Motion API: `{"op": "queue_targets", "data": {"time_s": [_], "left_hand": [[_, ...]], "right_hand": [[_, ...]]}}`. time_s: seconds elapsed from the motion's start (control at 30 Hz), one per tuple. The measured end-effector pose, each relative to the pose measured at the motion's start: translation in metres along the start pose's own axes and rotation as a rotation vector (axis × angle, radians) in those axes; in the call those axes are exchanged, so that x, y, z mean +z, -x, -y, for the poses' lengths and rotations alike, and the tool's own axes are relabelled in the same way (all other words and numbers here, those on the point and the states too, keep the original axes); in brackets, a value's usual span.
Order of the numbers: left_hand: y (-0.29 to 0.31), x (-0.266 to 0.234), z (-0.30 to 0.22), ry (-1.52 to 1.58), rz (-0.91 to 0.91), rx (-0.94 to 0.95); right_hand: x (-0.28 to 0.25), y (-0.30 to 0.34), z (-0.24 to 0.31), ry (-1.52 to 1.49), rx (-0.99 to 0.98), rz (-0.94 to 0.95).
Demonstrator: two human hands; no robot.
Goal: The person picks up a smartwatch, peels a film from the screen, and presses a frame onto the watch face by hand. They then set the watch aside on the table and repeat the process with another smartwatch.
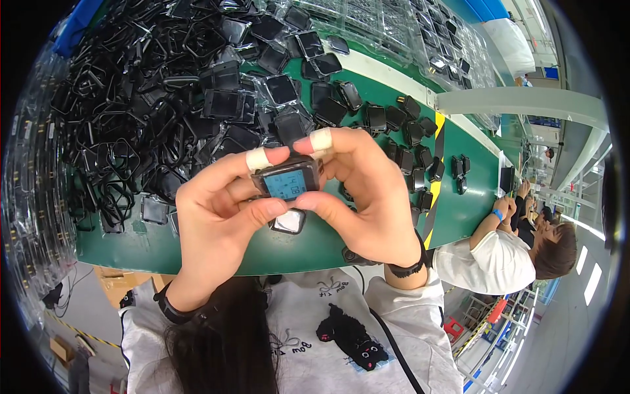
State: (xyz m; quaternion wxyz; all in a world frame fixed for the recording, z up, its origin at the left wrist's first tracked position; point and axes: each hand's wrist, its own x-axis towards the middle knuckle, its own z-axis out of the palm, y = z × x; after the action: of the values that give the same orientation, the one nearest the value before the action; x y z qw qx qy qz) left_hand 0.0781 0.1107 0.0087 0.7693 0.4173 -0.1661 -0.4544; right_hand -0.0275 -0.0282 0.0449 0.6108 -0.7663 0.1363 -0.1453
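Between my two hands I hold a small smartwatch body (287,182) with a lit blue screen, tilted up above the green table. My left hand (226,210) grips its left side, thumb below and index finger on the top edge. On the other side, my right hand (367,197) pinches it the same way. White tape wraps both index fingers. Just under the watch body lies a small square piece (289,222) with a white face and a dark rim, partly hidden by my thumbs.
A heap of black frames and straps (164,85) covers the table's left and far side. Several dark watch bodies (413,134) stand to the right, by yellow-black tape (431,217). Clear trays (367,33) are stacked behind. A co-worker (505,253) sits at the right.
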Motion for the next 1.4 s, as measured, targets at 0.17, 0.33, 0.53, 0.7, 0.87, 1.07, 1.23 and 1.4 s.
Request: {"op": "queue_targets", "data": {"time_s": [0.17, 0.33, 0.53, 0.7, 0.87, 1.07, 1.23, 1.4], "left_hand": [[0.000, 0.004, -0.002, -0.063, -0.025, 0.020], [0.005, 0.002, 0.001, -0.144, -0.046, 0.057], [0.003, 0.006, -0.003, -0.245, -0.054, 0.134], [0.001, -0.006, 0.008, -0.346, 0.007, 0.360], [-0.005, 0.001, -0.001, -0.554, -0.022, 0.411], [0.000, 0.012, -0.007, -1.007, -0.036, 0.663], [0.002, 0.005, 0.009, -1.130, 0.043, 0.881], [0.005, -0.001, 0.013, -1.078, 0.036, 0.897]], "right_hand": [[-0.002, 0.003, 0.005, 0.062, 0.116, 0.021], [-0.002, 0.003, 0.004, -0.031, 0.037, 0.015], [0.001, 0.008, -0.001, 0.080, -0.046, -0.067], [0.011, 0.013, -0.009, 0.224, -0.207, -0.072], [0.022, 0.013, -0.018, -0.148, -0.073, -0.179], [0.015, 0.015, 0.001, 0.304, -0.197, -0.096], [0.015, 0.023, -0.013, 0.376, -0.256, -0.078], [0.019, 0.025, -0.015, 0.352, -0.203, -0.079]]}}
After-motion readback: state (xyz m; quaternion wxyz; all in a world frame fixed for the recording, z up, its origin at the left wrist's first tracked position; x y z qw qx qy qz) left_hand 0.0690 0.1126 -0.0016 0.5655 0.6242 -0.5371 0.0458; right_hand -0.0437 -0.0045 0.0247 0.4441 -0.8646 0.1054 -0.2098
